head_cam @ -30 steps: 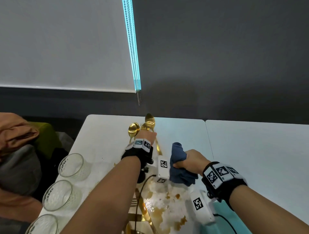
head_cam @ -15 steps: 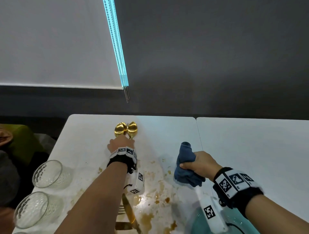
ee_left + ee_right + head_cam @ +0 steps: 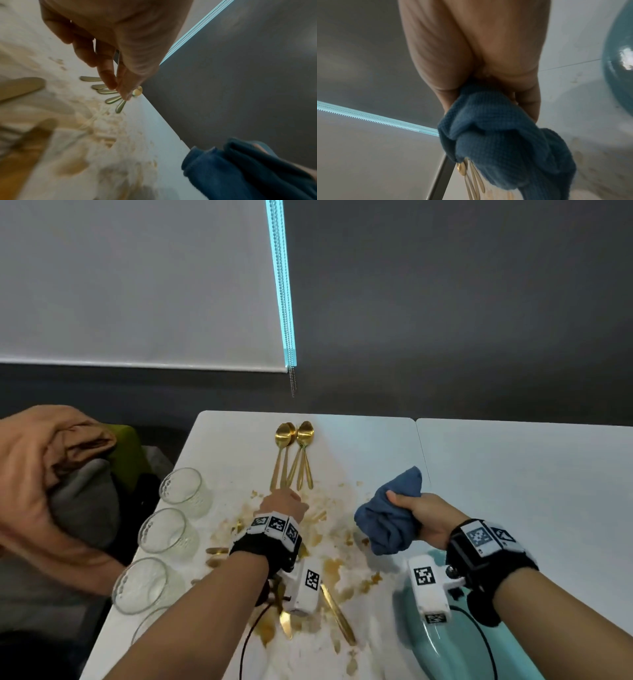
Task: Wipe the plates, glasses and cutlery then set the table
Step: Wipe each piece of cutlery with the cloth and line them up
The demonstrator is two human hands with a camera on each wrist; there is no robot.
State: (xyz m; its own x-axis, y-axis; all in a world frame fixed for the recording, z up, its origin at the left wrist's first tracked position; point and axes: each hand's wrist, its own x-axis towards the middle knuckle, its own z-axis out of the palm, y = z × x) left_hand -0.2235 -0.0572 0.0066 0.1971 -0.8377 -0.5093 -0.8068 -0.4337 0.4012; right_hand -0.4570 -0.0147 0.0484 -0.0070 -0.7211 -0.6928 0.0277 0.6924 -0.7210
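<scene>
The left hand hangs loose and empty just near of the gold spoons, which lie fanned on the far part of the stained white table. The right hand clenches a bunched blue cloth above the table, right of the spoons. Glasses line the left edge; a teal plate sits near right.

Bare forearms, black wrist straps, white tagged camera blocks, black cable

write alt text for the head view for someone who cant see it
Gold spoons lie on a stained white table; the left hand hovers at their handles and the right hand grips a blue cloth. Glasses line the left edge.
</scene>
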